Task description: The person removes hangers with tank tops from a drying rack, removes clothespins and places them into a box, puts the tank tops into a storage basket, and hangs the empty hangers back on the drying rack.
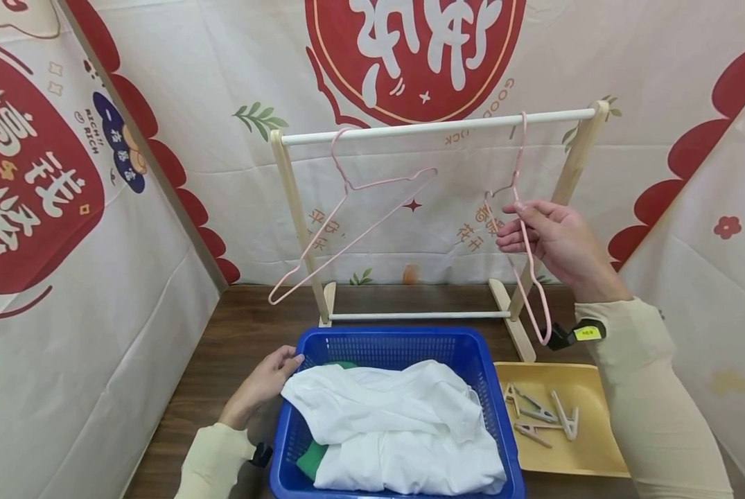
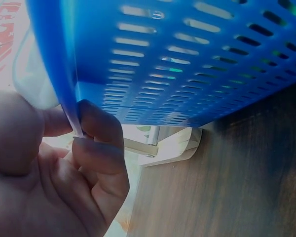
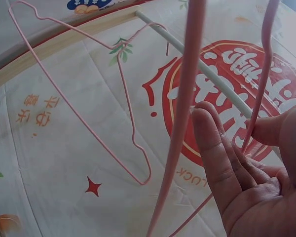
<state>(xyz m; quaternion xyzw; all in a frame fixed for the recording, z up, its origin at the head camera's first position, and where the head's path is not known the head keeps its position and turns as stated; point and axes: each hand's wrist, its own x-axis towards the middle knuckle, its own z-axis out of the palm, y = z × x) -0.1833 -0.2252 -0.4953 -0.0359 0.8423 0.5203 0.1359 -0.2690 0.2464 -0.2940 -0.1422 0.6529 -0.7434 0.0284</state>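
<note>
My left hand (image 1: pixel 266 381) grips the rim of a blue plastic basket (image 1: pixel 285 443) at its far left corner; in the left wrist view, curled fingers (image 2: pixel 101 158) hook under that rim. White clothing (image 1: pixel 397 409) fills the basket, with green fabric (image 1: pixel 312 457) partly hidden beneath. At the right end of the rack's white rail (image 1: pixel 434 128), a pink clothes hanger (image 1: pixel 528 235) hangs edge-on. My right hand (image 1: pixel 556 239) pinches its wire, the thumb pressing on one side in the right wrist view. Another pink hanger (image 1: pixel 312 242) hangs untouched on the left.
The rack's wooden posts (image 1: pixel 578 156) and feet (image 1: pixel 512 322) stand behind the basket. A yellow tray (image 1: pixel 590 443) to the right holds several clothespins (image 1: pixel 568 416). Printed cloth (image 1: pixel 253 229) walls off the back and both sides of the brown wooden table (image 1: pixel 241 312).
</note>
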